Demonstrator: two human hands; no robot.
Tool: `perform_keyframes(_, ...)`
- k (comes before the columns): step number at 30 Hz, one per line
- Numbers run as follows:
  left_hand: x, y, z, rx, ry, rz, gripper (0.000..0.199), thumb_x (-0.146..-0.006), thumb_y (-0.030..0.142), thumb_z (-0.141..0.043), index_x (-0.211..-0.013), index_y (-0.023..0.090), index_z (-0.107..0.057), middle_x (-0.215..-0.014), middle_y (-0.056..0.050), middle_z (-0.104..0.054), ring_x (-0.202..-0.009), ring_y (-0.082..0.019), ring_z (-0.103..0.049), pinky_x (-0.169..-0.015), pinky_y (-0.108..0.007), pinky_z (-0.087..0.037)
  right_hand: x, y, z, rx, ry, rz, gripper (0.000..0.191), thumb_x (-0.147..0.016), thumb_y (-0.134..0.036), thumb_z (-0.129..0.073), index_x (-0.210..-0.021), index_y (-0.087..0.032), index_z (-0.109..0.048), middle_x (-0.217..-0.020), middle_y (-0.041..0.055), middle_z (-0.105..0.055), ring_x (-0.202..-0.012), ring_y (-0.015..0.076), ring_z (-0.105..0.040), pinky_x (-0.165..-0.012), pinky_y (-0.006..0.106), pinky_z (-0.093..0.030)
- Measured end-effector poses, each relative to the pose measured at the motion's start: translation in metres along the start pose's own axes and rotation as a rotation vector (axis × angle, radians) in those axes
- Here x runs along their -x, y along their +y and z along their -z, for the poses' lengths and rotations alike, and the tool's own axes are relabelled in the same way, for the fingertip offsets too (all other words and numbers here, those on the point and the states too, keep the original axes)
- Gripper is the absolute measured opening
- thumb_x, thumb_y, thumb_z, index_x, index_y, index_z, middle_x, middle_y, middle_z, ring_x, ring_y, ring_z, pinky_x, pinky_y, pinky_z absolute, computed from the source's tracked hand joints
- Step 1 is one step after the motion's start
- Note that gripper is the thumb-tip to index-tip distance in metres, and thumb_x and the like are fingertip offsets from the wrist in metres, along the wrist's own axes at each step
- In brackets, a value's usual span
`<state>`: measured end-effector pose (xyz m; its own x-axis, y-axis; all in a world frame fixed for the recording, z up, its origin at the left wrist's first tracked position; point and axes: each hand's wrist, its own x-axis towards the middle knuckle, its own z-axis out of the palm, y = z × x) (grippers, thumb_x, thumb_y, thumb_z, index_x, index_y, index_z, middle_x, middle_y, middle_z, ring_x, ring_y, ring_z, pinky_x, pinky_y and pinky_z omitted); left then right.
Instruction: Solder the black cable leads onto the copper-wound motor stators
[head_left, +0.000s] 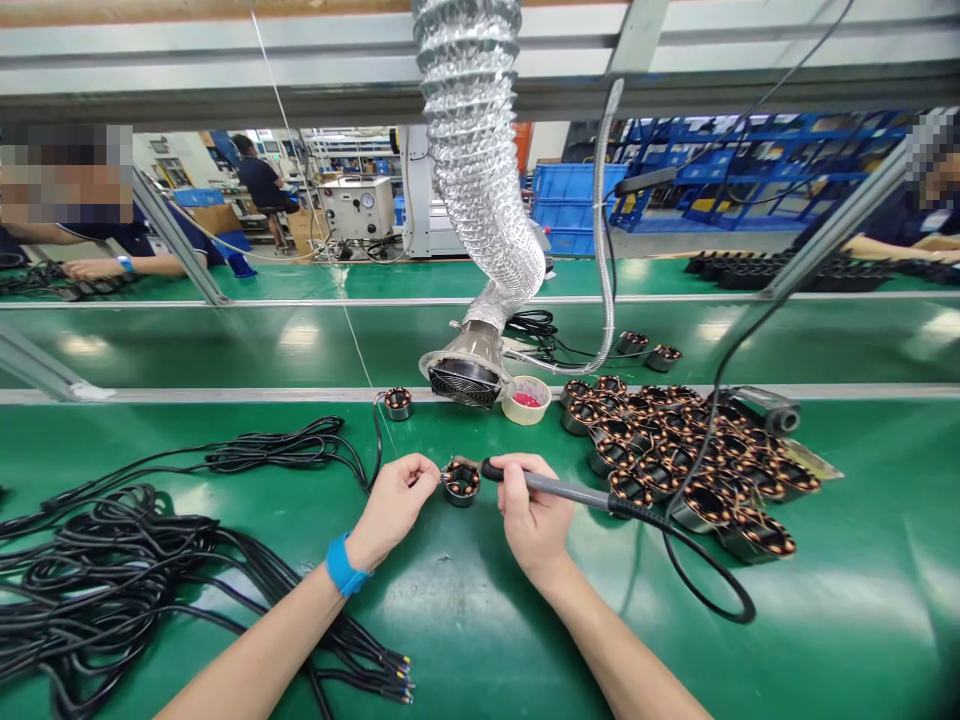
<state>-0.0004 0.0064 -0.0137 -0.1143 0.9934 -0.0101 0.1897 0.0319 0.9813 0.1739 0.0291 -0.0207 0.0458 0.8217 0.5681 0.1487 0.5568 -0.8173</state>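
Note:
A motor stator (462, 484) with copper windings stands on the green bench between my hands. My left hand (399, 500), wearing a blue wristband, is closed in a pinch at the stator's left edge. Thin wire shows at its fingertips; whether it is solder or a cable lead I cannot tell. In my right hand (532, 510) is a soldering iron (559, 487), held like a pen. Its tip points left and reaches the stator's upper rim. A second stator (397, 403) sits behind my left hand, near a black cable.
Many stators (675, 440) crowd the right, near the iron's looping cord (720, 590). Black cables (112, 570) cover the left. A fume extractor hood (465, 370) hangs ahead, beside a tub (526, 412) with red contents. Other people work across the bench.

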Motion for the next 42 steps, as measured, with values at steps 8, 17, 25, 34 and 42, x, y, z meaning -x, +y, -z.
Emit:
perform_keyframes(8,0.0004,0.0023,0.0007,0.018,0.007,0.034,0.024,-0.079,0.038,-0.061,-0.07,0.016,-0.059,-0.066,0.002,-0.054,-0.055,-0.01,-0.039,-0.053,-0.022,-0.029,0.0046,-0.0049,-0.001,0.027,-0.055,0.015,0.024,-0.094,-0.03,-0.049,-0.084,-0.021,-0.069,-0.068,0.0033,-0.067,-0.066,0.019,-0.068,-0.055,0.029,-0.053)
perform_keyframes(17,0.0005,0.0016,0.0004,0.013,0.024,0.041,0.021,-0.08,0.035,-0.059,-0.072,0.016,-0.061,-0.064,0.002,-0.052,-0.054,-0.009,-0.037,-0.052,-0.022,-0.029,0.0028,-0.0067,-0.0023,0.021,-0.075,-0.008,0.024,-0.095,-0.031,-0.049,-0.083,-0.021,-0.069,-0.069,0.0032,-0.067,-0.066,0.0188,-0.068,-0.055,0.029,-0.053)
perform_keyframes(25,0.0013,0.0019,0.0005,0.016,0.01,0.053,0.024,-0.081,0.038,-0.06,-0.072,0.016,-0.058,-0.063,0.003,-0.048,-0.052,-0.008,-0.031,-0.051,-0.022,-0.025,0.0027,-0.0053,-0.0015,-0.033,0.0,-0.078,0.027,-0.096,-0.035,-0.049,-0.084,-0.021,-0.069,-0.071,0.0051,-0.067,-0.074,0.0214,-0.069,-0.056,0.03,-0.054)
perform_keyframes(34,0.0008,0.0009,0.0018,0.042,-0.008,0.07,0.024,-0.082,0.038,-0.06,-0.073,0.016,-0.057,-0.061,0.005,-0.044,-0.05,-0.007,-0.027,-0.049,-0.022,-0.023,0.0038,-0.0054,-0.0011,-0.065,0.022,-0.079,0.027,-0.096,-0.033,-0.05,-0.083,-0.02,-0.069,-0.073,0.0056,-0.068,-0.076,0.0211,-0.069,-0.059,0.029,-0.053)
perform_keyframes(42,0.0006,-0.0005,0.0018,0.054,-0.02,0.072,0.024,-0.084,0.037,-0.06,-0.074,0.015,-0.056,-0.063,0.005,-0.044,-0.051,-0.006,-0.025,-0.048,-0.021,-0.021,0.0039,-0.0054,-0.0022,-0.063,0.017,-0.029,0.024,-0.096,-0.03,-0.051,-0.084,-0.019,-0.069,-0.073,0.0048,-0.068,-0.071,0.019,-0.068,-0.056,0.028,-0.052)
